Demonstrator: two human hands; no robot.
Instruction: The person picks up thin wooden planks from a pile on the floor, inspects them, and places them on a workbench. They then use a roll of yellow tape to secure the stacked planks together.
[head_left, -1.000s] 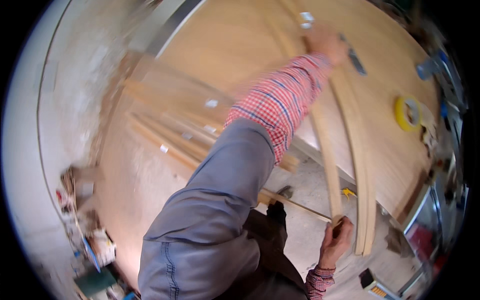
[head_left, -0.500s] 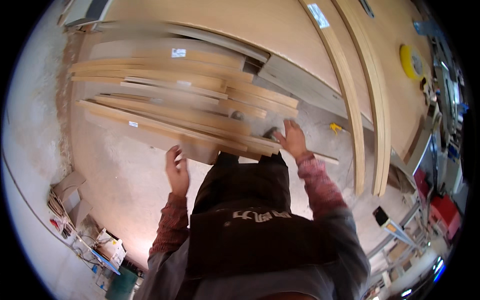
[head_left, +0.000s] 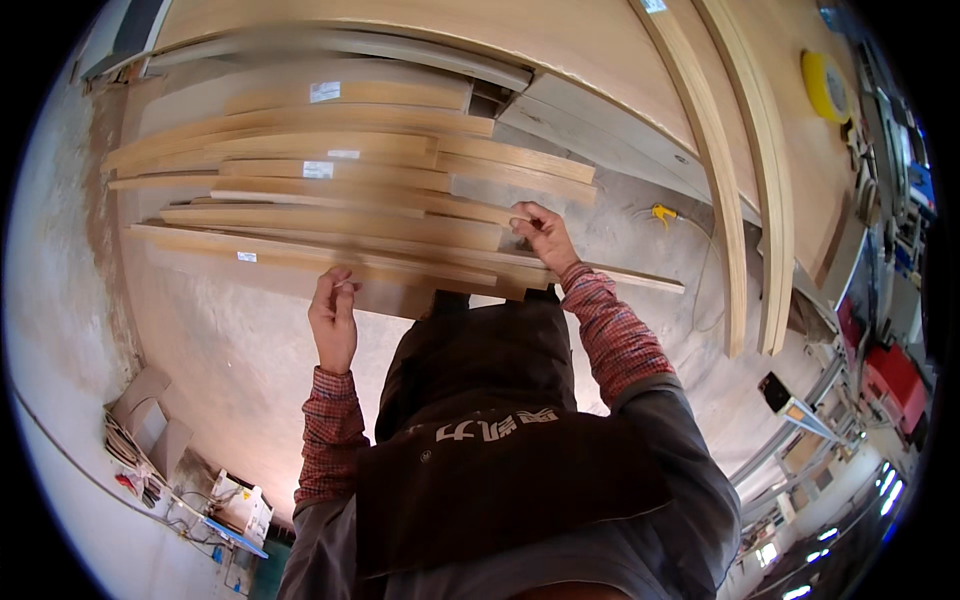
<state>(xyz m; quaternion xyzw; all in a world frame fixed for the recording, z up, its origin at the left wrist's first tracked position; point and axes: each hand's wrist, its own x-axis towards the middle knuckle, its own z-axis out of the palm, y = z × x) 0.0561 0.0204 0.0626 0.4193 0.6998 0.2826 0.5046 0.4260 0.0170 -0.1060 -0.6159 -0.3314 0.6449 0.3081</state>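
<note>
Several long pale wooden strips [head_left: 330,215] lie stacked side by side in front of me, some with small white labels [head_left: 318,170]. My right hand [head_left: 545,240] is at the right end of one strip, its thumb and fingers closed on that end. Close to the near edge of the front board is my left hand [head_left: 333,320], palm turned inward. Its fingers are loosely curled and slightly apart, with nothing visible between them. Blur covers part of the strips on the left.
A large wooden panel [head_left: 590,50] spans the far side, with two long strips [head_left: 705,150] across it at right. Yellow tape [head_left: 825,87] lies beyond them. On the floor is a yellow air gun [head_left: 662,213] with a thin hose. Cardboard [head_left: 150,420] leans at left.
My right hand has moved left and away from me, closing on a strip end. My left hand has shifted slightly left and up. The whole view has shifted a little.
</note>
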